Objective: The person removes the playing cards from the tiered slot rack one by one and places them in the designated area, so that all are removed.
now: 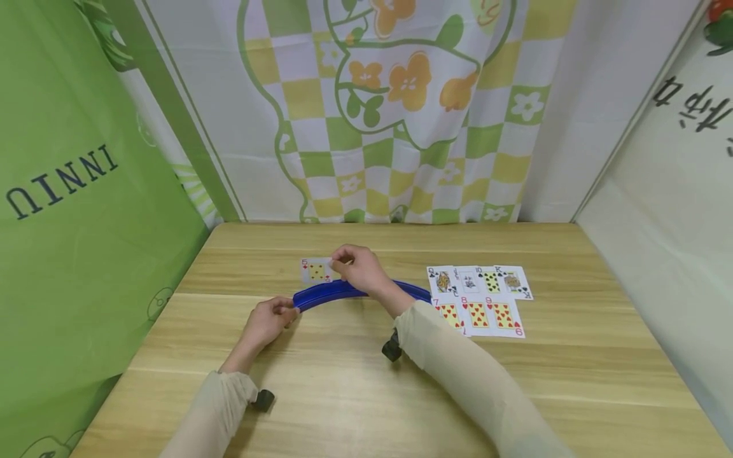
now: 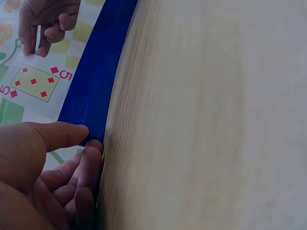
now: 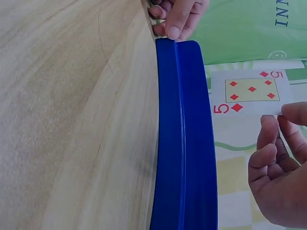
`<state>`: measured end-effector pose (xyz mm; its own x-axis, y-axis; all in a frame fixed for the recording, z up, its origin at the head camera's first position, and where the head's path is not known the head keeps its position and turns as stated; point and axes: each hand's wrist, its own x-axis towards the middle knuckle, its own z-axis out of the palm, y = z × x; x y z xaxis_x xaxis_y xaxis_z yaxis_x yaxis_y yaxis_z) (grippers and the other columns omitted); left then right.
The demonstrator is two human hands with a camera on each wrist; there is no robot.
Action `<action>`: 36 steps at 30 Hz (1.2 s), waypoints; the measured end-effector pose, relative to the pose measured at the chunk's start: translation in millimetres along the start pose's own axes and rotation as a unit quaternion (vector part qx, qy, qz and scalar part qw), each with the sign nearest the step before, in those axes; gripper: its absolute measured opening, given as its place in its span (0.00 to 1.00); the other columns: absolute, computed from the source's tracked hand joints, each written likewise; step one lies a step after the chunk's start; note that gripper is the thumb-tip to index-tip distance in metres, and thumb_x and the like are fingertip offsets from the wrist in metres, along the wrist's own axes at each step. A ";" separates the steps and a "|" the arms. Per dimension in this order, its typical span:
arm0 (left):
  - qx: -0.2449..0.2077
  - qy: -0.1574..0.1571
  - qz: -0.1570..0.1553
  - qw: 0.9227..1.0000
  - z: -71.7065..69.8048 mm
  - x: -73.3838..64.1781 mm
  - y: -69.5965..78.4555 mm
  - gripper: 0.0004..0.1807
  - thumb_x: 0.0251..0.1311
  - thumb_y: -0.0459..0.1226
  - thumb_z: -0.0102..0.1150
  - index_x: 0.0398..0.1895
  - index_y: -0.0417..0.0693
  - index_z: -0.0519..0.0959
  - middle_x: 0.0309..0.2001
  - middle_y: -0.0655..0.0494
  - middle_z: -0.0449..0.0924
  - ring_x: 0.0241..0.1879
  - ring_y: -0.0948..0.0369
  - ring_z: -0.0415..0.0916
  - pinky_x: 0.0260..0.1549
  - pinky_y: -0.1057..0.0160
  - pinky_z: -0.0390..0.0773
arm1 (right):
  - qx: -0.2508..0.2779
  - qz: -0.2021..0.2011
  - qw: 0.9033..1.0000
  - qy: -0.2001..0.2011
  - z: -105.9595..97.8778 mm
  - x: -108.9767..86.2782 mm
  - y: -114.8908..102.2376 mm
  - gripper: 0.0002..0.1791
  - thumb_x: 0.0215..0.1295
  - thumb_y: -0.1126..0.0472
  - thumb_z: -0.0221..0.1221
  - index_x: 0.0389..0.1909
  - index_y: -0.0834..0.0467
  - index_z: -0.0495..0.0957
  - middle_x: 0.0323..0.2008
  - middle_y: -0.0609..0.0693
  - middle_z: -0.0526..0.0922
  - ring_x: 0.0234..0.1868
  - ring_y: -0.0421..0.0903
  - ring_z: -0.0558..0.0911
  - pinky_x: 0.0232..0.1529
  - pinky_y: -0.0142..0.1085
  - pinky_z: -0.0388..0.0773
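Observation:
A curved blue card holder [image 1: 326, 292] lies on the table, a groove running along its length. At its left end my left hand [image 1: 268, 324] pinches it between thumb and fingers, as the left wrist view shows close up. My right hand [image 1: 362, 270] pinches a five of diamonds [image 1: 315, 271] by one edge between thumb and fingers. In the right wrist view the card [image 3: 252, 92] is held face toward the camera, beyond the blue holder [image 3: 187, 134] and apart from it. The right forearm hides part of the holder's right half in the head view.
Right of the holder, two rows of face-up cards lie on the wooden table [image 1: 343, 394]. Black-suit cards [image 1: 491, 282] form the back row; the seven, eight and nine of hearts [image 1: 478, 315] lie in front. A patterned curtain [image 1: 401, 178] hangs behind the table.

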<state>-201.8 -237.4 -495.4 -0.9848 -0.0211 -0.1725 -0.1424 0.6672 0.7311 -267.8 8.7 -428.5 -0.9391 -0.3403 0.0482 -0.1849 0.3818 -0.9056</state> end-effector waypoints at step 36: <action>-0.032 0.013 0.026 0.999 -7.5 -0.4 6.6 0.22 0.67 0.42 0.61 0.59 0.40 0.77 0.36 0.46 0.87 0.28 0.61 0.83 0.31 0.64 0.75 | -0.015 0.032 0.999 0.025 -48.8 -29.4 14.8 0.09 0.69 0.58 0.60 0.44 0.58 0.81 0.35 0.53 0.84 0.28 0.44 0.81 0.31 0.33 0.77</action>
<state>-203.1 -238.6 -485.6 -0.9932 -0.0070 -0.1160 -0.0954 0.6191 0.7795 -257.0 66.2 -422.8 -0.9622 -0.2720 0.0115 -0.1315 0.4272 -0.8946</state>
